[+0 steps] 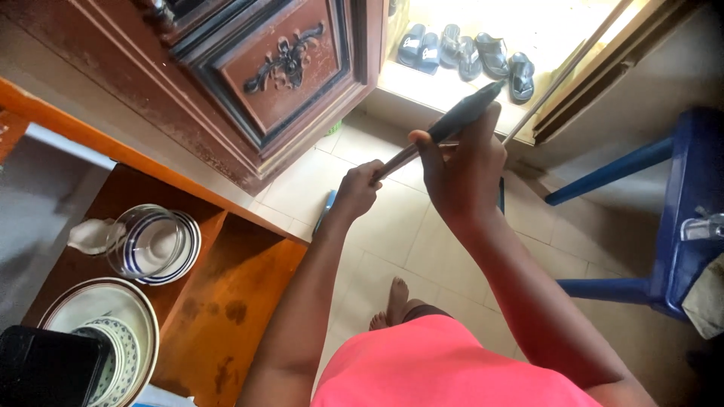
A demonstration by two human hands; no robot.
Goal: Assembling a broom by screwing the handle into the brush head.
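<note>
**Both hands on the long handle above the tiled floor**

Pale floor tiles [392, 226] spread beneath you, with a carved dark wooden door [279, 68] at the top left and a bright doorway step carrying a row of dark sandals [467, 56]. To your left stands an orange-brown wooden shelf [226, 301] with stacked blue-rimmed plates [162, 245] and a larger patterned plate [98, 324]; to your right sits a blue chair [679, 226].

You hold a long handle [452, 124] that runs diagonally from lower left to upper right in front of you. Your right hand [460, 162] is wrapped around its dark upper grip, thumb pressed over the front, with the grip's tip sticking out just above your fingers towards the sandals. Your left hand [354, 188] is closed in a fist around the paler, thinner shaft lower down, near the right hand but apart from it. Below the left hand a blue part [326, 211] shows near the floor; whether it belongs to the handle, you cannot tell. Your bare foot [392, 301] rests on the tiles under your arms.
</note>
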